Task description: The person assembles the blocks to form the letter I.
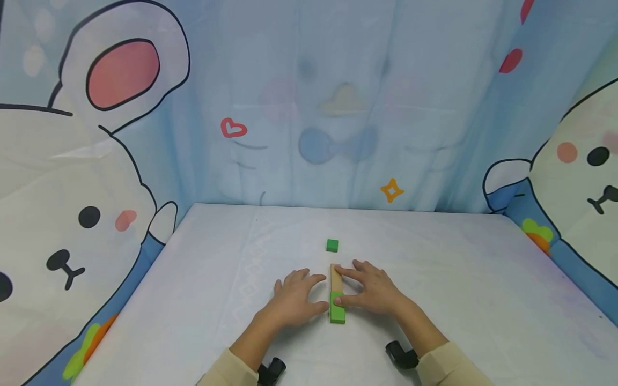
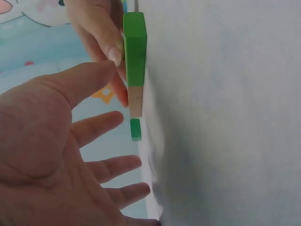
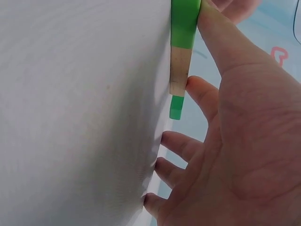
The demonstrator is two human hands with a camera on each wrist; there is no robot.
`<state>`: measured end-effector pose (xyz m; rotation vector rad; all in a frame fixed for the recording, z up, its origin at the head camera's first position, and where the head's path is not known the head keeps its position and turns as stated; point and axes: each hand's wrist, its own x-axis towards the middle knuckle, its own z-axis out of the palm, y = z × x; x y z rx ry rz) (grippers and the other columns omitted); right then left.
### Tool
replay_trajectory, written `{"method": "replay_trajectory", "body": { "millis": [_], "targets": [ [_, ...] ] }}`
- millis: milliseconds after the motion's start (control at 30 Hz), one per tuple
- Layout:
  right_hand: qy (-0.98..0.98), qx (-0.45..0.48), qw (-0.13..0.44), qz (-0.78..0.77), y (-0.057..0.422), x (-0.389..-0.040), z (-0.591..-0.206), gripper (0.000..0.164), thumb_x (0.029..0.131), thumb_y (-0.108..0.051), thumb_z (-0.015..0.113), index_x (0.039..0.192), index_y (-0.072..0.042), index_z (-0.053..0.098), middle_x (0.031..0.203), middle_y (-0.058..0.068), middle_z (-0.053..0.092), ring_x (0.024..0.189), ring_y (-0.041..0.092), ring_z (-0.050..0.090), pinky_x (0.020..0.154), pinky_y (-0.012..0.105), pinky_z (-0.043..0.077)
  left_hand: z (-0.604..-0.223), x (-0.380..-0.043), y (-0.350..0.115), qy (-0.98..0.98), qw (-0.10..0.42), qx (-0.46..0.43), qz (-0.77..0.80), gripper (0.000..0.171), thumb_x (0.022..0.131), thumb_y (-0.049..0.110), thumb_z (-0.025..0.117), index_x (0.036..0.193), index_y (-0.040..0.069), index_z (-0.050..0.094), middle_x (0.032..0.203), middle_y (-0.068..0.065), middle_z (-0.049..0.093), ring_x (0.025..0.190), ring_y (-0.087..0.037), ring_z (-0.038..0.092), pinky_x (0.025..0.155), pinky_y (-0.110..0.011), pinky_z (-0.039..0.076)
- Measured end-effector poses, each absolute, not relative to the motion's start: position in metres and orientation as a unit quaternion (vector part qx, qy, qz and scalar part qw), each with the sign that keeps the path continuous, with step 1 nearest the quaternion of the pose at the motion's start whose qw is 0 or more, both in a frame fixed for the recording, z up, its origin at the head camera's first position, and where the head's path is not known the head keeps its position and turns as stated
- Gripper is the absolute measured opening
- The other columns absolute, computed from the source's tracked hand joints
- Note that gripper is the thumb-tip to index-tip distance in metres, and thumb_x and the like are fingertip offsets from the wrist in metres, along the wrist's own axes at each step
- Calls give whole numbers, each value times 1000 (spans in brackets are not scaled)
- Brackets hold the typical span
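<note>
A bright green block (image 1: 337,315) and a plain wooden block (image 1: 336,282) lie end to end on the table, in one line pointing away from me. Beyond them, apart, is a small darker green block (image 1: 332,245). My right hand (image 1: 375,290) is on the right of the line, its thumb touching the green block (image 3: 184,23) and its index fingertip at the wooden block (image 3: 180,70). To the left, my left hand (image 1: 295,301) has its fingers spread, the thumb tip close to the green block; whether they touch, I cannot tell. Its palm (image 2: 33,132) holds nothing.
A white cloth covers the table (image 1: 458,268). Behind it hangs a blue curtain (image 1: 289,80) printed with cartoon animals. A black device (image 1: 272,371) is by the left wrist and another black device (image 1: 402,355) by the right wrist, near the beige sleeves.
</note>
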<state>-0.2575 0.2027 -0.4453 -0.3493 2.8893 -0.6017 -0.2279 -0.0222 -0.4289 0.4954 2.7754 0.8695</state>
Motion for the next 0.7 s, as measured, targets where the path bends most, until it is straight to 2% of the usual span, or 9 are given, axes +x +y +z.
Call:
{"method": "replay_trajectory", "body": {
  "millis": [233,700],
  "targets": [
    [969,-113,85,-202,201,-256,-445,89,79,-67,78,155,-30,50,164,25,35,153,50,25,121,73,14,-435,-238,-23,938,77,159,298,59,98,42,67,151,23,53,162,-16,41,154,-42,30,120,-74,17],
    [967,-115,82,-213,201,-254,-443,87,80,-65,79,154,-29,51,164,25,35,153,50,26,121,73,14,-436,-252,-21,940,73,149,298,62,99,41,66,154,18,49,160,-16,44,153,-40,33,121,-72,19]
  ]
}}
